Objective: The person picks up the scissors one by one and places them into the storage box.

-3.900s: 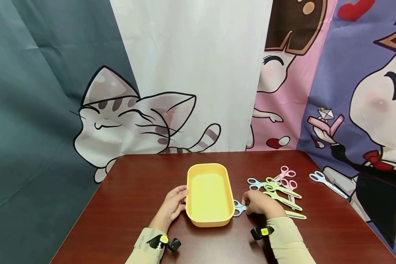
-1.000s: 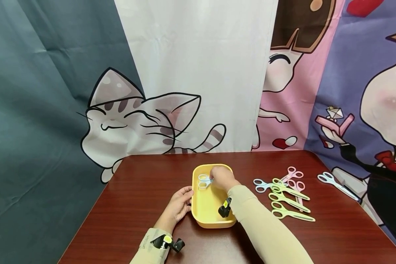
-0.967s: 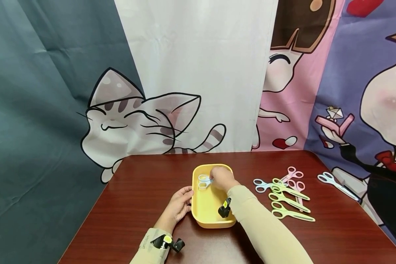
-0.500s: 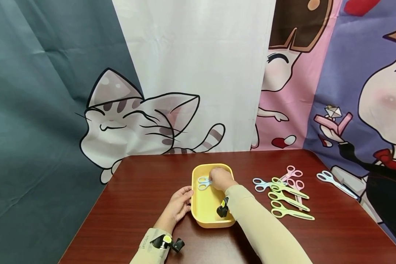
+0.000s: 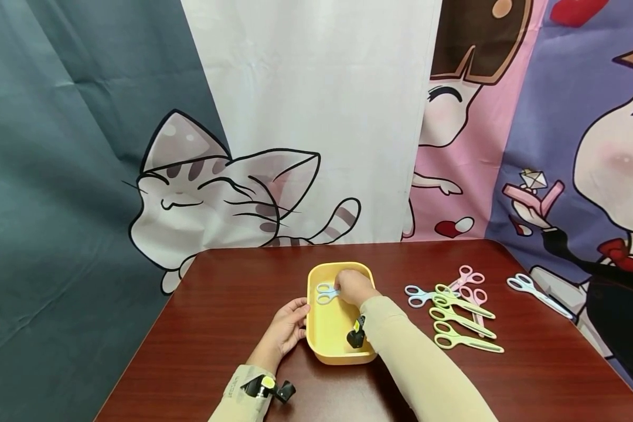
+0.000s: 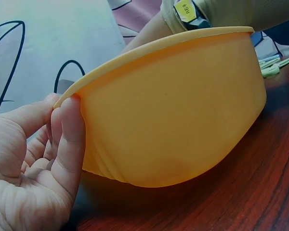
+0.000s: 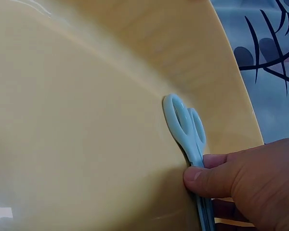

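A yellow rectangular tray (image 5: 329, 340) stands on the dark red table. My left hand (image 5: 283, 329) pinches its left rim between thumb and fingers; in the left wrist view the thumb lies over the rim of the tray (image 6: 173, 106). Inside the tray's far half, my right hand (image 5: 354, 287) pinches light blue scissors (image 5: 326, 293) by the blade part. The right wrist view shows the right hand (image 7: 250, 185) with its thumb on the scissors (image 7: 183, 125), whose handle loops point toward the tray wall. The blade tips are hidden by the hand.
Right of the tray lie several scissors: blue scissors (image 5: 417, 296), pink scissors (image 5: 466, 276), and green scissors (image 5: 466, 341), partly overlapping. Another pair of pale blue scissors (image 5: 538, 295) lies at the table's right edge. A printed cloth (image 5: 316, 88) hangs behind the table.
Earlier, my right hand was at the blue scissors on the table right of the tray; those scissors are now inside it. Over the last second, the right hand and scissors have shifted slightly.
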Demonstrator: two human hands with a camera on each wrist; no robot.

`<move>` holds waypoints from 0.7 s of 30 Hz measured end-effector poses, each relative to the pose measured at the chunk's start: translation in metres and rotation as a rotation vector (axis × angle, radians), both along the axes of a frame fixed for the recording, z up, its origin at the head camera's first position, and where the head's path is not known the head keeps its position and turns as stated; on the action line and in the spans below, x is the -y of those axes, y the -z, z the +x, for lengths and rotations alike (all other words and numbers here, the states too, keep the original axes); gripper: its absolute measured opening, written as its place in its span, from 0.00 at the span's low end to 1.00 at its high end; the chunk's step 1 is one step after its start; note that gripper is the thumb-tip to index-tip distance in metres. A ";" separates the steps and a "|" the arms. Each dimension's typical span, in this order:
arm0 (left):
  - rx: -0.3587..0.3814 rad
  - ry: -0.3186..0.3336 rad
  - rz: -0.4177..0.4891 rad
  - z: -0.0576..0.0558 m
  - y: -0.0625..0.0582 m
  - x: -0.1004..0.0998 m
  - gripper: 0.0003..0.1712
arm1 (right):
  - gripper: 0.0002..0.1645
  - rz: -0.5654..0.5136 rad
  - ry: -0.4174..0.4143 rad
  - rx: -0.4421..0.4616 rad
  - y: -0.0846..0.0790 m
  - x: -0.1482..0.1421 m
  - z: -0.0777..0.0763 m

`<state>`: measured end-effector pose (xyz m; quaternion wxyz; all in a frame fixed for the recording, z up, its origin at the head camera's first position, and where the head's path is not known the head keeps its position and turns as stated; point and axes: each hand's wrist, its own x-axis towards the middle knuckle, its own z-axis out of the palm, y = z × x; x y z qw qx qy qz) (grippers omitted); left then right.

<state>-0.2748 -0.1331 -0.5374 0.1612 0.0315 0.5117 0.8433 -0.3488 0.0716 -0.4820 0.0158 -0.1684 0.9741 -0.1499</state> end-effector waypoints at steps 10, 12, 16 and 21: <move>0.013 -0.007 0.012 0.001 -0.002 -0.001 0.08 | 0.14 -0.079 -0.009 0.015 -0.002 -0.004 -0.004; 0.012 -0.006 0.012 0.001 -0.002 -0.001 0.07 | 0.18 -0.115 -0.018 0.020 -0.006 -0.006 -0.006; 0.009 -0.008 0.011 0.002 -0.001 -0.001 0.07 | 0.17 -0.219 -0.010 0.035 -0.020 -0.015 -0.008; 0.009 -0.008 0.018 0.002 -0.001 0.000 0.08 | 0.10 -0.328 0.026 -0.023 -0.036 -0.035 -0.012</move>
